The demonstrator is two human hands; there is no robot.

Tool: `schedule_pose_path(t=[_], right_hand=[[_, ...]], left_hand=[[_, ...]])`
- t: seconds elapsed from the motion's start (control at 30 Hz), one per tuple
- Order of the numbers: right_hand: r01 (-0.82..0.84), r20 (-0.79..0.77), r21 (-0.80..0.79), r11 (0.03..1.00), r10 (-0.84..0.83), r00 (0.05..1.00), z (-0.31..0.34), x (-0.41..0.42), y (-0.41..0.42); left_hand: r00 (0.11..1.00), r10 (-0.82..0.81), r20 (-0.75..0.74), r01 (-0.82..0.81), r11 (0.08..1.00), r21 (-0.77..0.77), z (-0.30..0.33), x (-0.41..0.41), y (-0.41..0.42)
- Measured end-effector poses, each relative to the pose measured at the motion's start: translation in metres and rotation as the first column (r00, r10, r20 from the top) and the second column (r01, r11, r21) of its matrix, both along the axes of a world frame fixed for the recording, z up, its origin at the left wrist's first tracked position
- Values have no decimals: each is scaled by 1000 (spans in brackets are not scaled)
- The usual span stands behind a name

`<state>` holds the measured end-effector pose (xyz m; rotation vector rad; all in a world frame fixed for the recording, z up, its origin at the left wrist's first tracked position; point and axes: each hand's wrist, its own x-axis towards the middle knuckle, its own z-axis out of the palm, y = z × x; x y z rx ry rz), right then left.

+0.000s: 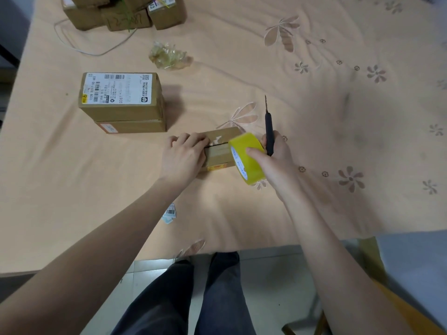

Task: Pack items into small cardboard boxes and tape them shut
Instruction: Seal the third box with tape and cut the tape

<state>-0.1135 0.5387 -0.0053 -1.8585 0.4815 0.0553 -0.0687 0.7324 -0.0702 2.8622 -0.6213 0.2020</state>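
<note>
A small cardboard box point(221, 151) lies on the peach cloth in the middle of the table. My left hand point(185, 155) presses down on its left end, fingers closed over the top flaps. My right hand point(275, 158) holds a yellow tape roll point(246, 158) against the box's right end. The same hand also grips a black utility knife point(269, 134), blade pointing away from me. The box's left part is hidden under my left hand.
Two stacked boxes point(123, 102) with a white shipping label stand to the left. More boxes point(123, 13) pile at the far edge beside a white cable point(79, 48). Crumpled clear tape point(169, 56) lies beyond. A barcode sticker point(170, 213) sits near the front edge.
</note>
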Motion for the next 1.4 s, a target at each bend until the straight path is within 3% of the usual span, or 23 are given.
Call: schedule_pose_path(t=[0.1,0.33,0.5,0.67,0.73,0.8,0.9,1.0,1.1,1.2,1.4], right_hand=[[10,13,-21,1000,-9,1000,2,0,1],[-14,91,25,1000,11,996,10,1,6],[-97,103,24,995,94,990,13,8,13],[-161,111,-36,986,164,980,8,18,22],[-173,97,-75,982,180,979,7,22,23],[-181,83,-107,978,190,978,7,25,23],[-208,58,-116,971,215,975,8,26,22],[-235,33,-133,963,241,970,7,25,24],[-280,20,-145,949,286,958,6,25,26],[-287,13,-142,947,292,956,4,25,27],[-281,12,-126,952,284,959,5,23,29]], left_hand=[[999,-6,-35,6,1000,2,-3,-9,2],[957,-77,-278,100,993,70,-19,-17,13],[950,-116,-289,171,970,173,-16,-8,16],[936,-117,-331,179,970,163,-14,-7,15],[907,-131,-401,180,980,88,-12,-6,14],[853,-136,-503,68,986,-150,-5,-4,12],[849,-60,-525,-257,821,-510,13,1,9],[824,-74,-562,-402,622,-672,39,11,4],[753,-190,-630,-421,596,-683,58,17,-5],[758,-135,-639,-451,599,-661,61,19,-13],[706,-87,-703,-607,439,-663,62,22,-17]])
